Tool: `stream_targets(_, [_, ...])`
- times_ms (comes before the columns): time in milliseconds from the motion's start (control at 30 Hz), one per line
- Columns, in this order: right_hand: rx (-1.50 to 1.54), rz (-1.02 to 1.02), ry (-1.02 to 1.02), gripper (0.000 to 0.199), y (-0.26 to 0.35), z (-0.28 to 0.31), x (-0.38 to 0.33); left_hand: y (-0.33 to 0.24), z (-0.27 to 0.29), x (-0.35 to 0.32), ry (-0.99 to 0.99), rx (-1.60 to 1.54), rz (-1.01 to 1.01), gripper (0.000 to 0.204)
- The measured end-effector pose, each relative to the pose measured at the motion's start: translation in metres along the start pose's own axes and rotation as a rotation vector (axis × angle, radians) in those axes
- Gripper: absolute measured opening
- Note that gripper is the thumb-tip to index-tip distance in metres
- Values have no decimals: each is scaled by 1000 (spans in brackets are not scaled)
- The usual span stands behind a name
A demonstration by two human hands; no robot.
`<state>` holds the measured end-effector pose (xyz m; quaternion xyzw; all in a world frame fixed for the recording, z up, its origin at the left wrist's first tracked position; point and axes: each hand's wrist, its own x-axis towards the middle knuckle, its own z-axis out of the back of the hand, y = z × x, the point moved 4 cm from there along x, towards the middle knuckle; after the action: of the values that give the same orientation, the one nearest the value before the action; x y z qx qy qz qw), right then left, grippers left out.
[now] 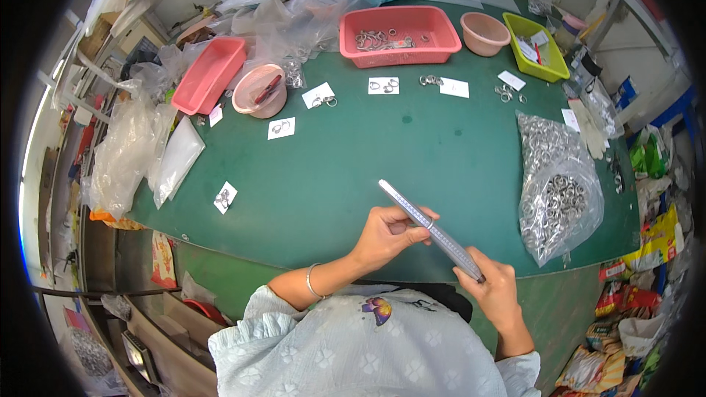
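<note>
Fingers of the right hand point(496, 288) are curled closed round the thick end of a tapered grey rod point(450, 247), evidently to steady it; the narrow tip points forward and left of that hand. The left hand point(388, 238), partly closed, pinches the rod near mid-length, beside what appears to be a thin ring point(431, 225) encircling it, presumably kept up by the taper. Right of the right hand, a clear bag point(543, 247) of rings rests on the tabletop point(331, 169). Beyond both hands, white cards point(454, 88) seemingly separate small ring groups; farther, a pink tray point(401, 57) contains loose pieces.
</note>
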<state>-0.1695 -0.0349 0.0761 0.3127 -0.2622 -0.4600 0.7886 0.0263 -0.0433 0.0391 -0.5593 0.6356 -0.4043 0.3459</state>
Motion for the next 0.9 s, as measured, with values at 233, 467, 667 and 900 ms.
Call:
stream_targets(233, [145, -60, 149, 24, -7, -2, 15, -3, 6, 10, 97, -59, 48, 24])
stream_targets(467, [161, -57, 185, 26, -16, -9, 23, 13, 11, 4, -11, -23, -123, 22])
stream_targets(667, [277, -107, 240, 25, -17, -2, 31, 13, 11, 20, 234, -3, 52, 18])
stream_targets(900, [203, -46, 216, 25, -14, -4, 32, 7, 14, 11, 100, -34, -59, 19])
